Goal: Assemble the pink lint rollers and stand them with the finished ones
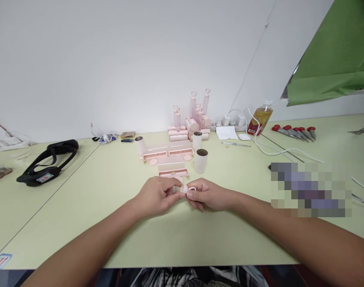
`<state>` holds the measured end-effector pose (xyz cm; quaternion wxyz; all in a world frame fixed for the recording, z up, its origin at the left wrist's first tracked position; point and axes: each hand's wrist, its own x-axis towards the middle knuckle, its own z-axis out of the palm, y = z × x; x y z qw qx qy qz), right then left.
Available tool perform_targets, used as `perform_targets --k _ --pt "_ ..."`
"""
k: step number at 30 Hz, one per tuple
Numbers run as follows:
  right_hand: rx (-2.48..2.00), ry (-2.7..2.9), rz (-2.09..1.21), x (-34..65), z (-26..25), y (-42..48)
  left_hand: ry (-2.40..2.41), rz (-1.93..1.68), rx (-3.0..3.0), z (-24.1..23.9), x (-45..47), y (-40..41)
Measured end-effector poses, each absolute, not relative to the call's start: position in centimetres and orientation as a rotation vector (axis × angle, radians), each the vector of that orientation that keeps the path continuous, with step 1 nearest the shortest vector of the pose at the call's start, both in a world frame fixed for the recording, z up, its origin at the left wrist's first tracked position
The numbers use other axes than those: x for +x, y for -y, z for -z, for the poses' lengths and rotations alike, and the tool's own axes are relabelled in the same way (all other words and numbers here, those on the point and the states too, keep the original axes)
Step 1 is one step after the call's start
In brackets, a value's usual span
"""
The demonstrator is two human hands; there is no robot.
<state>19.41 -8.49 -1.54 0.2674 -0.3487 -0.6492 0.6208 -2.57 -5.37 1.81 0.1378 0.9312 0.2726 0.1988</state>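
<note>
Near the front middle of the table, my left hand point(161, 195) and my right hand point(207, 194) meet with fingers pinched. Between them is a small pale pink cap point(184, 189) with a loop handle point(192, 189), whose loop my right fingers grip. My left fingers close on a clear round part point(174, 190) beside the cap; its full shape is hidden. Just beyond the hands lies an open pink box point(173, 173) with a clear lid. Two more open pink boxes point(155, 155) lie behind it, with pink discs point(187, 158) nearby. A frosted white cup point(201, 162) stands to their right.
Pink bottles with loop tops point(196, 113) stand on pink boxes by the wall. Farther right are a drink bottle point(261, 117), white cables point(259, 147) and several red-ended tools point(294, 131). A black headset strap point(49, 161) lies at left.
</note>
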Motion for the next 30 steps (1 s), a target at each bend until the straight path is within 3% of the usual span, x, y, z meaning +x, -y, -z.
perform_targets --k 2,6,9,16,30 --pt "-1.007 1.823 -1.57 19.8 1.1 8.5 -0.871 -0.674 2.576 -2.1 -3.1 4.8" --pt "-1.36 2.128 -0.983 21.0 -0.5 8.6 -1.044 -0.891 2.398 -2.4 -4.4 3.4" --pt "-1.731 2.212 -0.738 22.3 -1.4 8.4 -0.982 -1.0 2.279 -2.2 -4.9 2.7" --pt "-2.148 2.147 -0.588 24.4 -1.8 7.1 -0.933 -1.013 2.239 -1.3 -4.7 2.3" --pt "-2.013 1.986 -0.419 23.9 -0.3 4.5 -0.799 -1.163 2.153 -1.7 -4.0 3.3"
